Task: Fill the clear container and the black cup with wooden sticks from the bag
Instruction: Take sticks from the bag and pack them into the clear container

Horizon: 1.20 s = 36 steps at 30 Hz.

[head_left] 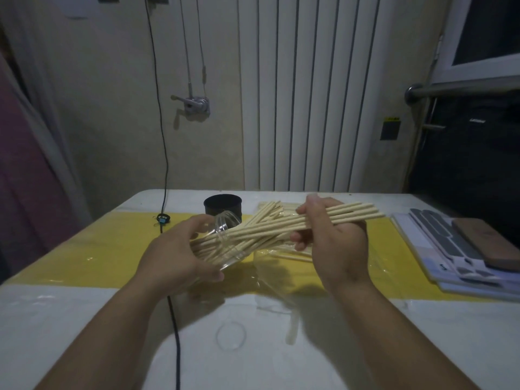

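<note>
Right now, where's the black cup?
Head view, just left of centre: the black cup stands upright on the table, directly behind the tilted clear container that the left hand holds.

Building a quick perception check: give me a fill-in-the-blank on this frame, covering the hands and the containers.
1. The left hand holds the ____, tipped on its side.
2. The right hand grips a bundle of ____, which lead into that container's mouth.
3. The cup standing upright behind the hands is ____ in colour.
Missing words: clear container; wooden sticks; black.
</note>
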Available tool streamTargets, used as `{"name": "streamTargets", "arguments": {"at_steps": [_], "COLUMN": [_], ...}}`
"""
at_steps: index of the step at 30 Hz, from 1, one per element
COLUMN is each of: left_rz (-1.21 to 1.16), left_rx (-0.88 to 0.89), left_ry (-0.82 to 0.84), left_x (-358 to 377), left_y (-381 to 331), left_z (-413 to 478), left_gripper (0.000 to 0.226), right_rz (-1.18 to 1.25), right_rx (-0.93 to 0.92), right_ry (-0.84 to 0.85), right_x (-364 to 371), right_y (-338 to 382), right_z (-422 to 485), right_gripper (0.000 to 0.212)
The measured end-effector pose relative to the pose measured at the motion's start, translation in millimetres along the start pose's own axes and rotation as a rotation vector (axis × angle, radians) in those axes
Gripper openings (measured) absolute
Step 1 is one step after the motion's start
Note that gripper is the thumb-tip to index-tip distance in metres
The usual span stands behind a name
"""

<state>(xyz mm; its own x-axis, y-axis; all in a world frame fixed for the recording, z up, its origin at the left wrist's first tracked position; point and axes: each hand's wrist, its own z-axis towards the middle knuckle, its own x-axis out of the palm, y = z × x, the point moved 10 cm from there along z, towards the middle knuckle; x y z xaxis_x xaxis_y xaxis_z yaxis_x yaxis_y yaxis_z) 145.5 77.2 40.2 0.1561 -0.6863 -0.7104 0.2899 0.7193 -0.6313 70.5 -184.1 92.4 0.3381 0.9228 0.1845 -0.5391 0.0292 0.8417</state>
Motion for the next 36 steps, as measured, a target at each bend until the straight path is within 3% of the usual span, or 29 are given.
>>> {"name": "streamTargets", "arguments": {"at_steps": [3, 7, 9, 11, 12, 13, 15, 17, 22, 26, 30, 36], "left_rz": [0.032, 0.076, 0.083, 0.087, 0.088, 0.087, 0.081, 0.079, 0.087, 0.083, 0.061, 0.013], "left_rx": [0.013, 0.041, 0.04, 0.037, 0.036, 0.036, 0.036, 0.036, 0.032, 0.025, 0.0, -0.031], "left_ry": [0.017, 0.015, 0.016, 0.021, 0.022, 0.022, 0.018, 0.015, 0.007, -0.002, -0.019, -0.053], "left_x": [2, 1, 1, 1, 2, 1, 1, 1, 1, 0, -2, -5], "left_y": [-4, -8, -8, -8, -9, -9, -8, -7, -6, -6, -5, -1], "left_z": [-1, -2, -2, -2, -2, -2, -2, -1, -1, -2, -2, -3], "left_gripper": [0.106, 0.106, 0.104, 0.105, 0.107, 0.108, 0.108, 0.107, 0.109, 0.11, 0.107, 0.099], "right_rz": [-0.175, -0.188, -0.265, -0.327, -0.276, -0.208, -0.113, -0.166, -0.406, -0.292, -0.335, -0.686], "right_rx": [-0.022, 0.015, 0.014, 0.043, 0.072, 0.08, 0.047, -0.015, -0.08, -0.04, 0.039, 0.036], "right_ry": [0.03, 0.037, 0.136, 0.28, 0.288, 0.274, 0.211, 0.162, 0.305, 0.211, 0.16, 0.227], "right_x": [1, 1, 13, 26, 27, 26, 21, 17, 39, 21, 5, 0], "right_y": [-6, -12, -17, -28, -33, -34, -27, -21, -32, -26, -35, -38], "right_z": [3, 5, 5, 0, 0, 1, 1, 3, -4, 4, 11, 12], "right_gripper": [0.033, 0.027, 0.022, 0.068, 0.082, 0.083, 0.056, 0.036, 0.028, 0.021, 0.024, 0.017]}}
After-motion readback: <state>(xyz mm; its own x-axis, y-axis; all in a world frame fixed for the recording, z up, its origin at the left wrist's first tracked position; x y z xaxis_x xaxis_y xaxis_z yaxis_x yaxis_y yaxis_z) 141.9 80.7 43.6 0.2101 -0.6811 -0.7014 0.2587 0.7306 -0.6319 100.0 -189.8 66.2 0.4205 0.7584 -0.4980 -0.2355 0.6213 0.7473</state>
